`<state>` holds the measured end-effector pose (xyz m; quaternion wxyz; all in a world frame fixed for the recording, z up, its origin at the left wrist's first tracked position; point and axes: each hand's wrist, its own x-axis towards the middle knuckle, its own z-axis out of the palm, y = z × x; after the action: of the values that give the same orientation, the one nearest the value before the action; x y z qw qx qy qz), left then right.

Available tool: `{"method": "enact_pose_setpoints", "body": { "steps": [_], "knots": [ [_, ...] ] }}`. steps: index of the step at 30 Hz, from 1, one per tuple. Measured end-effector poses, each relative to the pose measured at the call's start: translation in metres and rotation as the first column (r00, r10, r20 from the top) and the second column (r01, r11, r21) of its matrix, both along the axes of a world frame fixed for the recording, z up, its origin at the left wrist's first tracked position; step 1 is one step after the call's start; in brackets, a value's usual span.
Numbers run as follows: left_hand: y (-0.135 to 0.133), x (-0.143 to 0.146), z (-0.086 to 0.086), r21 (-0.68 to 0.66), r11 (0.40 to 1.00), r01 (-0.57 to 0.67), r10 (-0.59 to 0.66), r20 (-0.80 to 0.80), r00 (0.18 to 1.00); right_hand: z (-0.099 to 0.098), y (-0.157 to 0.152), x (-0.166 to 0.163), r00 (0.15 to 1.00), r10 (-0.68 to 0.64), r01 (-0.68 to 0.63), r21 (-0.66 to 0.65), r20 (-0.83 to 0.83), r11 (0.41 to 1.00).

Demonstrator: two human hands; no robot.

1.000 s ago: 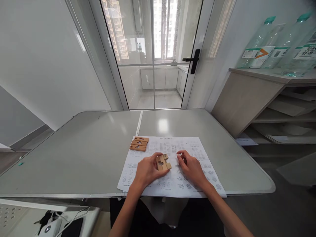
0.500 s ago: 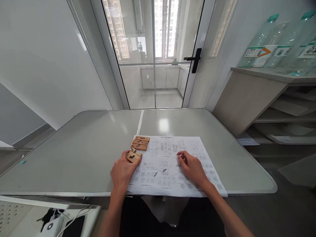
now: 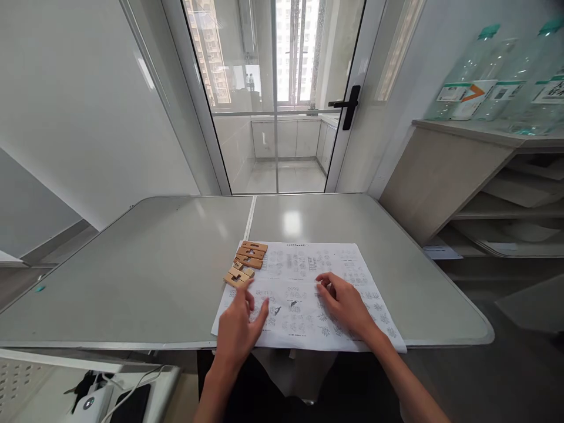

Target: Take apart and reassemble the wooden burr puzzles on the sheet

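Note:
A printed sheet of diagrams (image 3: 308, 294) lies on the grey table (image 3: 154, 276). Two groups of notched wooden puzzle pieces rest at the sheet's left edge: a far group (image 3: 250, 254) and a nearer group (image 3: 238, 275). My left hand (image 3: 240, 329) hovers just in front of the nearer group, fingers apart and holding nothing. My right hand (image 3: 343, 302) rests on the sheet to the right, fingers curled loosely, with nothing visible in them.
A glass door (image 3: 282, 94) with a black handle stands behind the table. A shelf (image 3: 484, 176) on the right carries large water bottles (image 3: 467, 76). A phone and cables (image 3: 110, 402) lie on a lower surface at the bottom left.
My left hand carried the wooden pieces from the sheet's middle to its left edge, set them down beside the far group, and drew back toward me. The right hand barely moved.

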<state>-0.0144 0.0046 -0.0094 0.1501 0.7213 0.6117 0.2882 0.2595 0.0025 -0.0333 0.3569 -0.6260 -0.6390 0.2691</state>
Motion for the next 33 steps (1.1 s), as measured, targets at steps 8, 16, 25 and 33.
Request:
{"method": "enact_pose_setpoints", "body": {
  "steps": [8, 16, 25, 33],
  "knots": [
    [0.004, 0.013, 0.006, -0.169, 0.94, 0.295, -0.246, 0.261, 0.934, 0.003, -0.016, 0.004, 0.994, 0.065, -0.062, 0.032, -0.092, 0.998],
    [0.002, 0.003, 0.005, -0.196, 0.948, 0.251, -0.134, 0.47, 0.872, 0.007, -0.018, 0.004, 0.99, 0.035, -0.036, -0.003, -0.137, 0.999],
    [0.001, 0.005, 0.005, -0.205, 0.947, 0.247, -0.122, 0.482, 0.868, 0.006, -0.017, 0.005, 0.985, -0.003, -0.003, -0.033, -0.17, 0.999],
    [0.001, 0.006, 0.005, -0.177, 0.957, 0.23, -0.127, 0.457, 0.88, 0.005, -0.018, 0.005, 0.986, -0.009, 0.004, -0.031, -0.164, 1.0]
  ]
}}
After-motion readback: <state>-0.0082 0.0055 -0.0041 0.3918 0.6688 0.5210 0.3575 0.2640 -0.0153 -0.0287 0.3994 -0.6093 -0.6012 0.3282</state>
